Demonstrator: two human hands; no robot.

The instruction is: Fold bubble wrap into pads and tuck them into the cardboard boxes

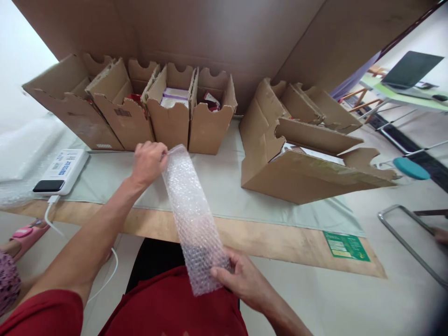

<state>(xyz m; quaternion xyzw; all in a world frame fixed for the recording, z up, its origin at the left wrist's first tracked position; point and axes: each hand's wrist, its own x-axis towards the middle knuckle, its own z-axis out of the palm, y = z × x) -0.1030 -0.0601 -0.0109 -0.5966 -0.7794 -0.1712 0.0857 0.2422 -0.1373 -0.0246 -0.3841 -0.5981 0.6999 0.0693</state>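
A strip of clear bubble wrap point(191, 210) stretches from the table's middle down toward my lap. My left hand point(149, 161) is closed on its far end, just in front of the row of cardboard boxes point(168, 119). My right hand point(241, 277) pinches the near end, below the table's front edge. The strip is held taut and slanted between both hands, above the pale cloth point(224, 186) covering the table.
Several open cardboard boxes stand in a row at the back, some holding packets. A larger flattened box point(301, 158) lies at the right. A white power bank point(63, 170) with a cable sits at the left. A green sticker point(345, 245) marks the wooden table edge. Another person's foot in a pink sandal point(26, 232) shows at far left.
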